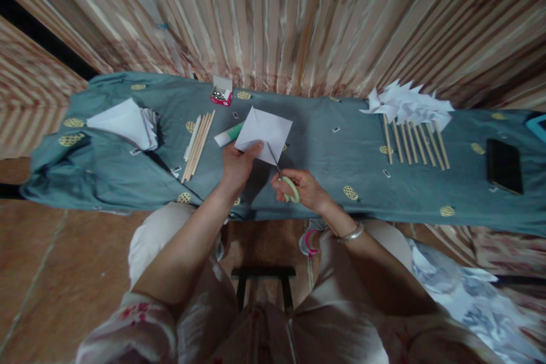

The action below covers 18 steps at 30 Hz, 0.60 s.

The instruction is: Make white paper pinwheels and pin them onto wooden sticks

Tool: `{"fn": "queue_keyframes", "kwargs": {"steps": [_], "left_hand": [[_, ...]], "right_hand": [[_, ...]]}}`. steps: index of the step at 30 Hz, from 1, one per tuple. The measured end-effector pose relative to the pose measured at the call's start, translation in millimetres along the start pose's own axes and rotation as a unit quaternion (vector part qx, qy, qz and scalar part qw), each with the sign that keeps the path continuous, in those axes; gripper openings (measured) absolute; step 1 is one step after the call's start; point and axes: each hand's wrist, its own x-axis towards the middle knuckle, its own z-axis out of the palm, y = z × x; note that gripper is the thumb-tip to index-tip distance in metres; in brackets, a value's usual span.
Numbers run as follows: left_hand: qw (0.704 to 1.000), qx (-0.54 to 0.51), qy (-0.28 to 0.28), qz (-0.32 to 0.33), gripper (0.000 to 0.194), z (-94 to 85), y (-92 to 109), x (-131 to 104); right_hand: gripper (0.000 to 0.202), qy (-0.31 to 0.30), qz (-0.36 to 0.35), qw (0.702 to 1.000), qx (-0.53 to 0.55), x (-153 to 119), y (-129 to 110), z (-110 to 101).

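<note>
Near the centre of the frame, our left hand (238, 168) pinches a square of white paper (260, 128) at its lower left edge, thumb on top, while our right hand (305, 189) grips green-handled scissors (290, 189), fingers curled around the loops. The paper lies up and to the left of our right hand, which is nearer its bottom corner; the blades slant up-left from that corner toward the middle, along the square's diagonal. Whether they are parted we cannot tell. Just beyond our left hand lies a green-and-white tube (228, 134), then a row of pale sticks (199, 145), a small open red box (222, 95) above, and stacked white paper (123, 122) at left. At right, white paper pinwheels (413, 103) on sticks lie in an overlapping row, with a dark phone (504, 165) farther right. Everything rests on a blue-green cloth (319, 148) with yellow prints; striped curtains (277, 23) fill the top, brown floor (38, 250) the lower left.
</note>
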Motion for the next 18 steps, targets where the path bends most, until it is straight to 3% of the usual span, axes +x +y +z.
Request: {"fn": "queue_keyframes", "kwargs": {"steps": [7, 18], "left_hand": [[1.000, 0.010, 0.008, 0.003, 0.023, -0.3, -0.6, 1.0], [1.000, 0.014, 0.011, -0.005, 0.029, -0.2, -0.3, -0.4]], "right_hand": [[0.044, -0.007, -0.012, 1.000, -0.016, 1.6, 3.7, -2.5], [0.045, 0.002, -0.017, 1.000, -0.021, 1.5, 3.5, -2.3]]}}
